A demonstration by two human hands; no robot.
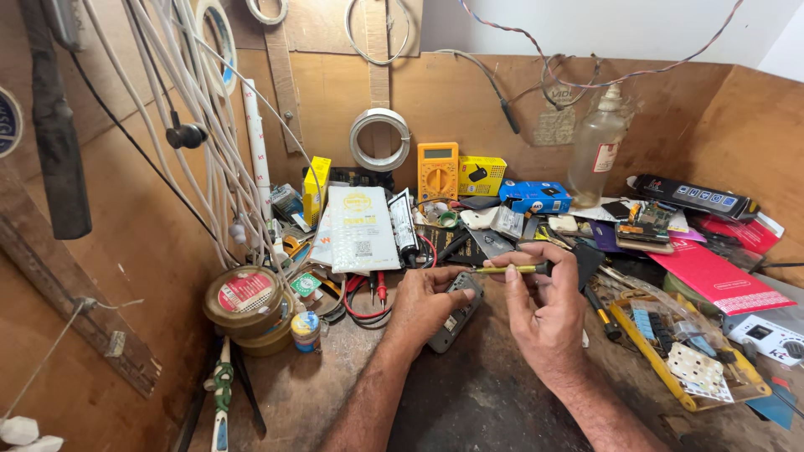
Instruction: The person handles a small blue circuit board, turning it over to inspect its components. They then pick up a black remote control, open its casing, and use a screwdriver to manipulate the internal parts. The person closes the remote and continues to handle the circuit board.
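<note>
Grey plastic phone (456, 311), near centre of bench, clamped edgewise in my left hand (423, 305). Light, rigid, likely fragile; I grip long edges. Right hand (544, 310) pinches slim yellow screwdriver (507, 269), tip over phone.

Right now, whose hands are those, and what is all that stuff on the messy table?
The picture comes from a camera worn on a person's head, looking down at their own two hands. The left hand holds a small dark gadget on the wooden workbench. The right hand holds a thin screwdriver with its tip pointing towards the left hand. Around them lie a yellow meter, a blue box, a clear bottle, round tins and a yellow tray of small parts. White cables hang on the left wall.
</note>
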